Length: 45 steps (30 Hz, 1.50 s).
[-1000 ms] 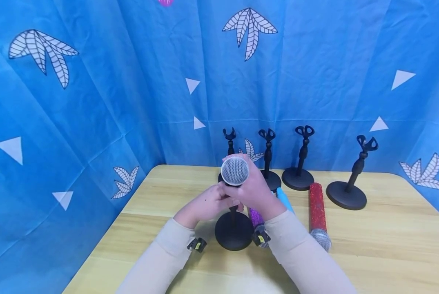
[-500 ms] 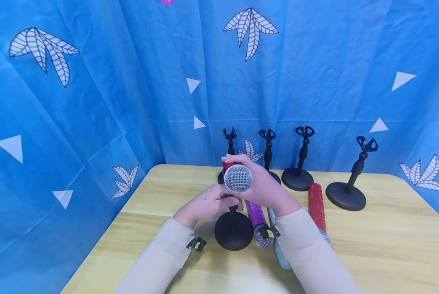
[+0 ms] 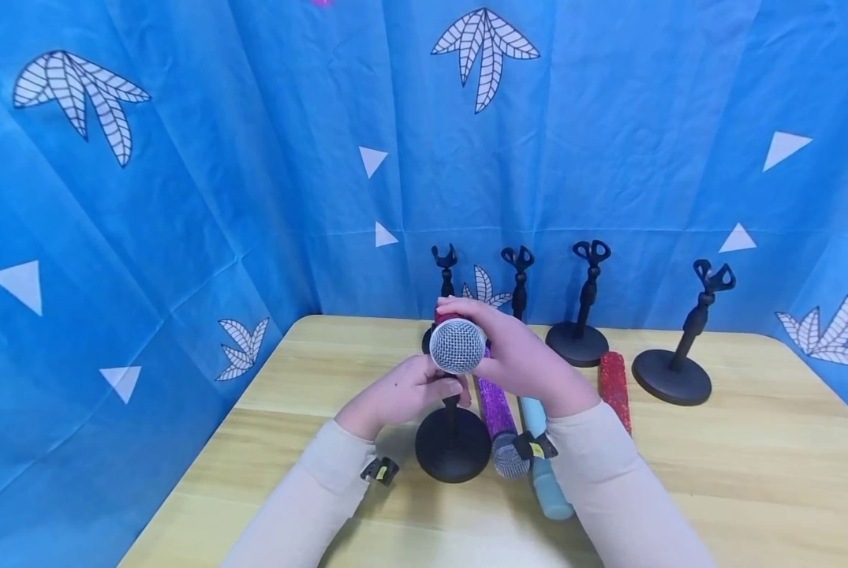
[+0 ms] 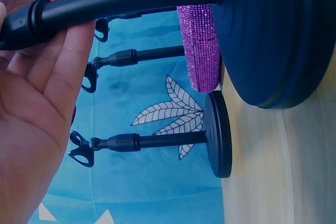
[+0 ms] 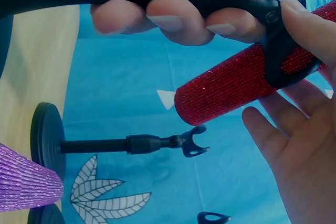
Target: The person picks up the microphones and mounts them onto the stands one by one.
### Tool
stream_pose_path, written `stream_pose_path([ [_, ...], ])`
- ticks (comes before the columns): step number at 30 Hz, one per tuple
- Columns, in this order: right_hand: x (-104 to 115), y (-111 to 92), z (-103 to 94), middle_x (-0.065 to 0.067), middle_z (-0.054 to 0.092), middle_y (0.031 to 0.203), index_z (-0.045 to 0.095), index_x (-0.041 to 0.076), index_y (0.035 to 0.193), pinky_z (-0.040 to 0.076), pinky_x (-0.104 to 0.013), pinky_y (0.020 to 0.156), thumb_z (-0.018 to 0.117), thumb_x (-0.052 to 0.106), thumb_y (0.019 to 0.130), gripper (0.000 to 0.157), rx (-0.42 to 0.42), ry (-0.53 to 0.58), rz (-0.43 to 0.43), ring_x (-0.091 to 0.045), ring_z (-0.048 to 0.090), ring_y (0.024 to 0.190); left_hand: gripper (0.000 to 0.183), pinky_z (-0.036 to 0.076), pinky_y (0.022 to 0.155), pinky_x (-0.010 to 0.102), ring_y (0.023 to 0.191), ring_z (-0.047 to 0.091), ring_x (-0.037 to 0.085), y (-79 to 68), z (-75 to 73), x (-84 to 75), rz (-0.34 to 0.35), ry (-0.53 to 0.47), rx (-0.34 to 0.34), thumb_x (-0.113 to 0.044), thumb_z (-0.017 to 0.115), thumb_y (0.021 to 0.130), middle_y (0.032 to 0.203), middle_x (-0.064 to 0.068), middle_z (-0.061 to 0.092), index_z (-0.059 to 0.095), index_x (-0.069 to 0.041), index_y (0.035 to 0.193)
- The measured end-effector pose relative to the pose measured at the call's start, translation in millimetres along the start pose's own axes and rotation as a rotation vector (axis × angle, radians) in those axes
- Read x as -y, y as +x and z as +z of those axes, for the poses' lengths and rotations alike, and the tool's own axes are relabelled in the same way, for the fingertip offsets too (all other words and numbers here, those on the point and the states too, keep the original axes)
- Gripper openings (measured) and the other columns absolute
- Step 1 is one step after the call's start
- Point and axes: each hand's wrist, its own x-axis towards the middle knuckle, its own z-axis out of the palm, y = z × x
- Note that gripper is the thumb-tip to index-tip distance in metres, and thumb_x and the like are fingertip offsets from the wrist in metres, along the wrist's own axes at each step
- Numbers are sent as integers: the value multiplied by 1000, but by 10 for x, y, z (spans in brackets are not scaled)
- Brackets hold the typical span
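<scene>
My left hand [image 3: 398, 394] grips the neck of a black microphone stand [image 3: 452, 450], its fingers wrapped round the pole in the right wrist view. A red glittery microphone [image 5: 226, 87] with a silver mesh head sits through the stand's clip [image 5: 275, 56], tilted, its head facing me. My right hand [image 3: 526, 359] holds that microphone at the clip, thumb [image 5: 307, 30] on the near side and fingers behind. Just right of the stand's base lies a purple glittery microphone [image 3: 496, 410], with a light blue microphone [image 3: 547, 489] partly under the right forearm.
Several more black stands with bare clips, such as the far right one [image 3: 672, 375], line the back of the wooden table [image 3: 750, 473]. Another red microphone [image 3: 614, 386] lies right of the right forearm. A blue patterned curtain [image 3: 608, 158] hangs behind.
My right hand has shifted to the right round the microphone, uncovering its red body and the purple and light blue microphones below. My left hand keeps its grip on the stand.
</scene>
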Motion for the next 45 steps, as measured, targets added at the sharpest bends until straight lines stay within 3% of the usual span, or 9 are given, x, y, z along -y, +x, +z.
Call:
stream_pose_path([
  [7, 4, -11, -3, 4, 48, 153, 52, 26, 147, 48, -47, 101, 80, -7, 81, 79, -29, -24, 18, -22, 45, 139, 15, 51, 96, 33, 98, 65, 12, 10, -6, 10, -1, 8, -2, -13, 53, 106, 96, -7, 70, 65, -14, 115],
  [14, -37, -2, -11, 2, 48, 153, 53, 22, 145, 56, -37, 89, 77, -11, 82, 75, -30, -39, -80, -19, 41, 143, 23, 50, 97, 36, 101, 66, 13, -3, -13, 8, -29, -26, -31, -19, 59, 103, 99, -6, 72, 65, -15, 125],
  [19, -59, 20, -9, -3, 51, 150, 59, 17, 138, 50, -41, 99, 80, -12, 78, 70, -51, -74, -188, -23, 42, 142, 19, 50, 97, 35, 102, 65, 12, -7, -36, 12, 15, 76, -75, -15, 60, 100, 104, -3, 71, 70, -11, 116],
  [23, -77, 22, 4, -5, 53, 147, 62, 15, 133, 50, -43, 100, 81, -13, 76, 66, -71, -102, -249, -26, 43, 141, 17, 51, 95, 34, 101, 63, 13, -8, -45, 29, 52, 160, -97, -13, 59, 100, 108, -1, 70, 72, -9, 110],
  [27, -82, 14, 4, -6, 54, 146, 61, 14, 133, 52, -43, 97, 81, -14, 76, 66, -76, -106, -253, -27, 44, 140, 16, 50, 95, 34, 101, 63, 13, 3, -41, 43, 50, 178, -102, -13, 59, 100, 107, 0, 70, 72, -9, 108],
  [34, 51, 12, -10, -6, 48, 150, 53, 14, 134, 52, -46, 96, 85, -8, 75, 70, -19, -157, -177, -27, 42, 141, 17, 50, 95, 35, 102, 62, 14, 11, -30, 40, 33, 185, -116, -14, 58, 99, 108, 0, 69, 71, -10, 109],
  [37, 101, 3, 22, -10, 45, 150, 55, 17, 136, 53, -46, 95, 88, -3, 74, 73, -6, -195, -196, -30, 40, 142, 19, 50, 96, 35, 104, 63, 14, -4, -24, 50, 35, 167, -111, -15, 60, 99, 112, 1, 68, 68, -8, 115],
  [45, 78, -14, 109, -14, 48, 146, 62, 21, 126, 52, -51, 95, 85, -9, 73, 65, -110, -220, -310, -35, 38, 143, 23, 50, 96, 34, 104, 63, 15, -10, -15, 66, 59, 121, -106, -14, 62, 99, 113, 2, 68, 66, -6, 120],
])
